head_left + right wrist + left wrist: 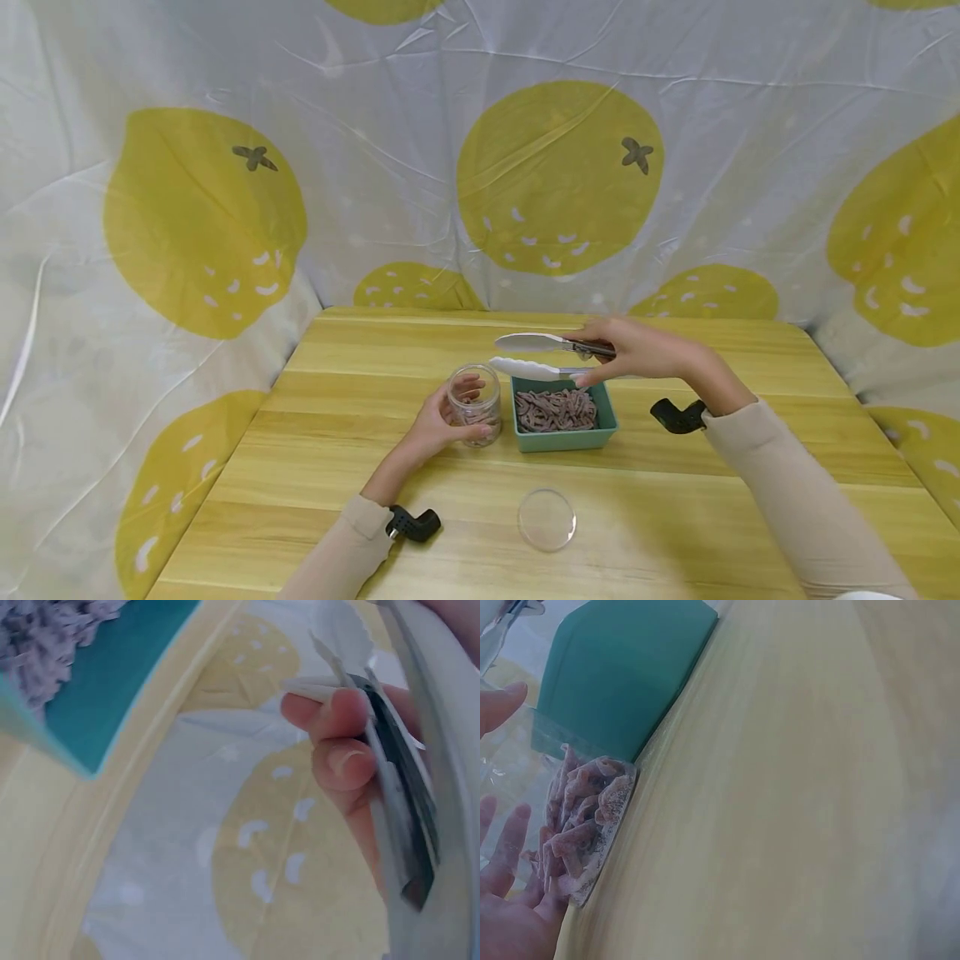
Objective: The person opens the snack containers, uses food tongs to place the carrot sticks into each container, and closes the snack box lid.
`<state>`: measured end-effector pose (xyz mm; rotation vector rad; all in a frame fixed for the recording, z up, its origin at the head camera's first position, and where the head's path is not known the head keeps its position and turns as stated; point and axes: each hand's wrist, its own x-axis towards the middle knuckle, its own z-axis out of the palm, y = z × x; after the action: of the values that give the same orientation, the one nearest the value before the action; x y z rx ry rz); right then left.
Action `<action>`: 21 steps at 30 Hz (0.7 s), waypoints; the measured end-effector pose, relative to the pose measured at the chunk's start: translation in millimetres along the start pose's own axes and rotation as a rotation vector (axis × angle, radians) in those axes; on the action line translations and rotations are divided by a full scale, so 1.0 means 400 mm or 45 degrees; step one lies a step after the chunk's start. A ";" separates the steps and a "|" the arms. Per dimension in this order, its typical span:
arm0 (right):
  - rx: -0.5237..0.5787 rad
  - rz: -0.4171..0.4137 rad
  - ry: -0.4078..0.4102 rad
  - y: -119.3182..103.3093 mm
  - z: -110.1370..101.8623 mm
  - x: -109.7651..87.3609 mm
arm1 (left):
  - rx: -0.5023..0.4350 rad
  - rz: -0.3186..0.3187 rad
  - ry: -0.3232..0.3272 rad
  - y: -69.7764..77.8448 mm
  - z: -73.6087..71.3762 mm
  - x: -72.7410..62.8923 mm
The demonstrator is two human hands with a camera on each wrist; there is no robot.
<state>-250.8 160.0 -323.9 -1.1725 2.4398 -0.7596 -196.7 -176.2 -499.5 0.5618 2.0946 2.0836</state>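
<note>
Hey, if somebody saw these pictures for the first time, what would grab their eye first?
Probably the big yellow fruit shapes printed on the pale sheet behind the wooden table. Next, around the middle of the table, the right hand grips white-tipped tongs near the far rim of a green box of purplish strands, while the left hand holds a clear jar left of the box.

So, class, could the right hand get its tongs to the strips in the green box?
Probably yes: the right grip holds parted tongs near the open green box; nothing covers the strips, so tilting the tongs down should work.
</note>
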 end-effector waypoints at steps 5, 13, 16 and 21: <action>0.018 0.046 0.084 0.023 0.024 -0.043 | -0.017 0.008 0.000 -0.005 0.000 0.001; -0.075 -0.045 0.167 0.060 0.077 -0.087 | -0.007 0.001 0.008 -0.005 0.001 0.000; -0.104 -0.020 0.141 0.069 0.091 -0.097 | -0.002 0.007 0.008 -0.006 0.000 0.000; -0.122 0.041 0.071 0.074 0.106 -0.099 | 0.005 -0.009 0.020 -0.005 0.000 0.000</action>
<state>-223.8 193.1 -373.1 -1.1575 2.5600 -0.6814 -197.0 -176.1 -501.4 0.5395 2.1068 2.0877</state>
